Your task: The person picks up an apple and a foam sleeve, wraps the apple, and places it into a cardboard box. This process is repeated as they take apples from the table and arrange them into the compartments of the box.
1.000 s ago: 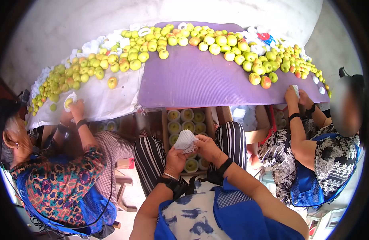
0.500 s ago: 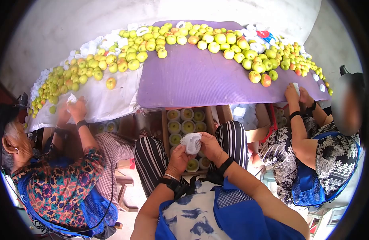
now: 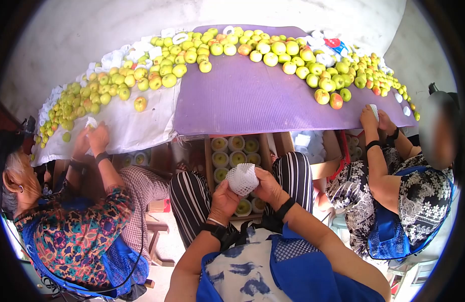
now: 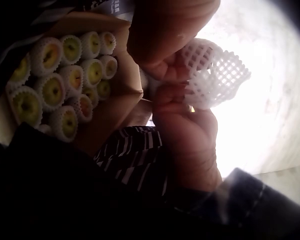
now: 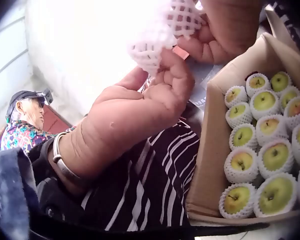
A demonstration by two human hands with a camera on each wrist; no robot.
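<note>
Both my hands hold a white foam net sleeve [image 3: 242,178] over my lap. It bulges round; whatever is inside does not show. My left hand [image 3: 227,189] grips its left underside, and my right hand [image 3: 260,180] curls round its right side. In the left wrist view the net [image 4: 217,75] stands against bright light, pinched by fingers [image 4: 165,70] of both hands. The right wrist view shows the net [image 5: 157,32] above my left hand [image 5: 155,95]. Below, between my knees, an open cardboard box [image 3: 208,156] holds rows of net-wrapped green apples [image 5: 262,150].
Ahead, a table carries a purple mat [image 3: 252,100] and a white cloth [image 3: 131,126], with several loose green-yellow apples [image 3: 273,50] along its far side. A person on the left [image 3: 71,216] and one on the right [image 3: 393,186] handle nets at the table edge.
The net, held flatter and open-ended a second ago, is now a rounded ball between both hands, which closed in around it. The person on the left raised both hands to the table edge.
</note>
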